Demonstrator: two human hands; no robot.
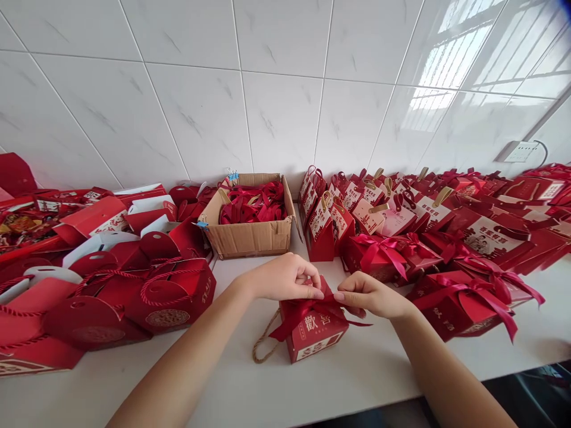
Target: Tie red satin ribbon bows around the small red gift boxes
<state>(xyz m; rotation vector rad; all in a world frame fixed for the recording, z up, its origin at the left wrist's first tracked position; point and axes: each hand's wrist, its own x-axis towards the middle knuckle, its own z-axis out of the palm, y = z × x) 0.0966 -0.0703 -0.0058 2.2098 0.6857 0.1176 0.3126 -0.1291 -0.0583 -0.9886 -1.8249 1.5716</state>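
A small red gift box [317,336] with pale lettering stands on the white table in front of me. A dark red satin ribbon [292,318] is tied in a bow across its top, its tails hanging to both sides. My left hand [289,278] pinches the bow's left part between thumb and fingers. On the other side, my right hand [370,294] is closed, thumb against forefinger, on the ribbon's right part. A twisted rope handle [263,351] loops out from the box's left side onto the table. My fingers partly hide the bow's knot.
Behind the box stands a cardboard box [250,239] full of red ribbons. Red boxes with rope handles [173,294] crowd the left. Ribbon-tied red boxes [464,300] and rows of red gift bags [321,226] fill the right. A tiled wall [281,101] rises behind.
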